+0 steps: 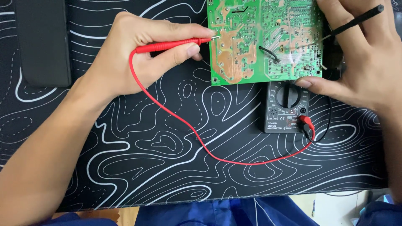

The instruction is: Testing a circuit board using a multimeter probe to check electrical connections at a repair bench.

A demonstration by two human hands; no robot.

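My left hand grips a red test probe like a pen, and its metal tip touches the left edge of a green circuit board lying solder side up. My right hand holds a black probe between its fingers, tip on the board's right side, while the thumb presses the board's lower right corner. A black multimeter with a round dial lies partly under the board. A red lead loops from the red probe across the mat to the meter's jack.
A black desk mat with white wavy lines covers the table. A flat black rectangular object lies at the upper left. Blue cloth shows at the bottom edge, below the mat's near edge.
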